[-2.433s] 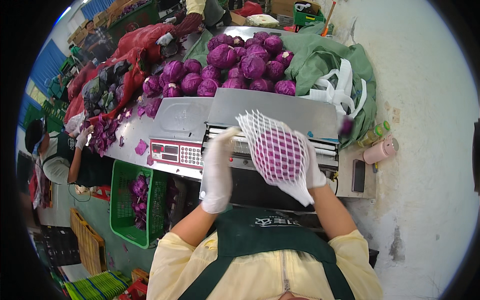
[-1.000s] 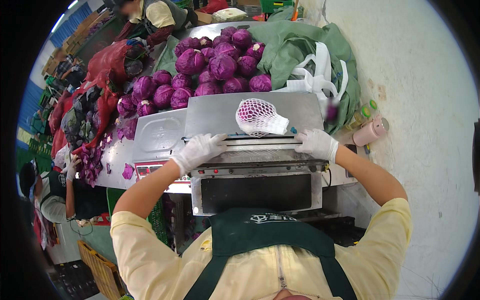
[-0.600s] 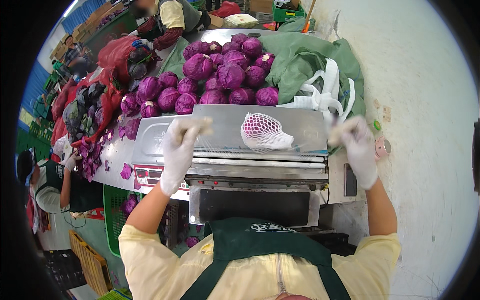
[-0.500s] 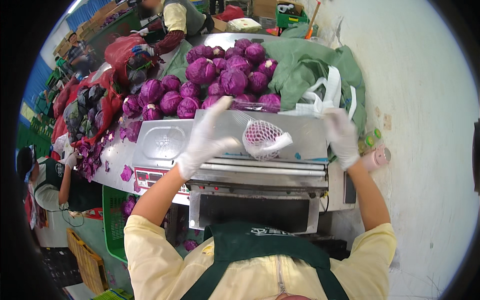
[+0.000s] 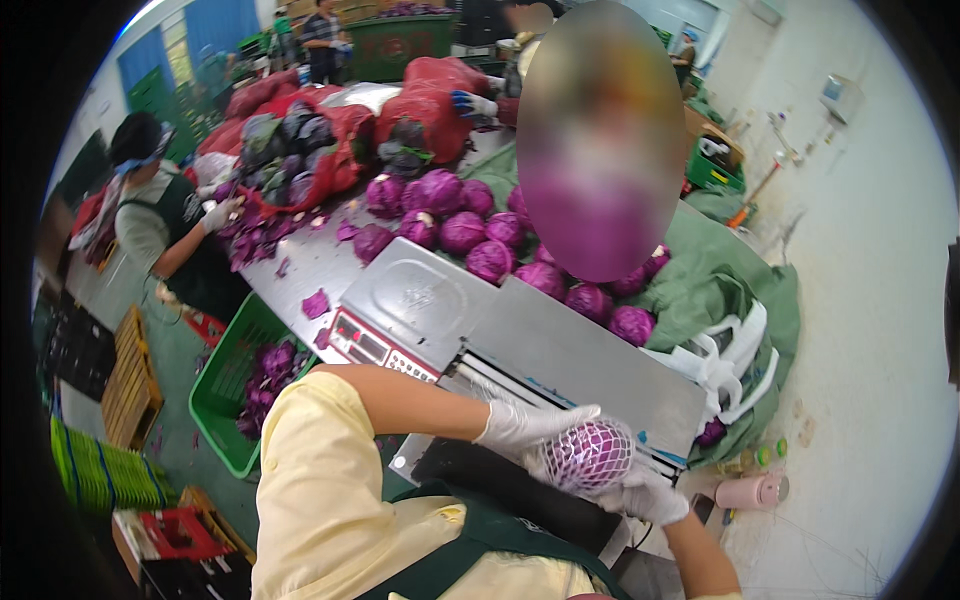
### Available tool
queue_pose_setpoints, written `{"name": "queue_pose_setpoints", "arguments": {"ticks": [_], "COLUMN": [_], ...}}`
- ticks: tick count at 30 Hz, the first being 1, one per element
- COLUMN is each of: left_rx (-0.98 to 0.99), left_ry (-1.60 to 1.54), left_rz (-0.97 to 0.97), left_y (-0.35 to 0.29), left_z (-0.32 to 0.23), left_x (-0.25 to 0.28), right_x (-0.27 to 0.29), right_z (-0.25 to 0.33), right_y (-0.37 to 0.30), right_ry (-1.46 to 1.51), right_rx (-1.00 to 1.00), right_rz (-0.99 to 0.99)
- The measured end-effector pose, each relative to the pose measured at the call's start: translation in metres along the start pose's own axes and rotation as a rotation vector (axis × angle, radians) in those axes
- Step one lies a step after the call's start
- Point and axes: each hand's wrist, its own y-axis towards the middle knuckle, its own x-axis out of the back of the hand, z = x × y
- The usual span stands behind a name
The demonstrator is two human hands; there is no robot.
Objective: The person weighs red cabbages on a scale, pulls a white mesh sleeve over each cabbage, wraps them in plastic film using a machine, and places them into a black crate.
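Observation:
A purple cabbage (image 5: 592, 452) in a white foam net sleeve is between my gloved hands, over the near edge of the metal wrapping machine (image 5: 590, 345). From the left, my left hand (image 5: 535, 422) lies along its top with the fingers closed over it. My right hand (image 5: 645, 494) grips it from below and the right, its fingers partly hidden. Clear film seems to hang by my left wrist. Beside the machine stands a scale (image 5: 410, 295) with a red-framed panel.
Several bare cabbages (image 5: 463, 233) are heaped beyond the machine, partly behind a blurred oval. White net sleeves (image 5: 735, 365) lie on green cloth at right, near a pink bottle (image 5: 745, 492). A green crate (image 5: 215, 400) holds leaves. A co-worker (image 5: 165, 215) trims at the left.
The netted cabbage has gone from the machine's top into both my hands, nearer my body. My hands, apart before, have come together. The view has swung and tilted.

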Motion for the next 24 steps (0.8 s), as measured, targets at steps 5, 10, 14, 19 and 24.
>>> {"name": "queue_pose_setpoints", "arguments": {"ticks": [5, 10, 14, 19, 24], "left_rx": [0.138, 0.004, -0.636, -0.853, -0.629], "left_ry": [0.093, -0.215, 1.093, 0.995, 0.132], "left_rz": [0.244, 0.412, -0.424, -0.65, -0.576], "left_y": [0.013, 0.006, -0.059, -0.068, -0.056], "left_z": [0.08, 0.127, 0.148, 0.174, 0.159], "left_x": [0.029, 0.048, 0.05, 0.067, 0.03], "right_x": [0.031, 0.025, -0.031, -0.041, -0.034], "right_z": [-0.12, -0.166, -0.155, -0.207, -0.19], "right_y": [-0.003, -0.002, -0.029, -0.042, -0.059], "right_ry": [0.408, 0.309, 0.258, -0.748, -0.15], "right_rx": [-0.236, -0.195, -0.021, 0.346, 0.46], "right_rz": [-0.037, -0.205, -0.504, -0.738, -0.935]}}
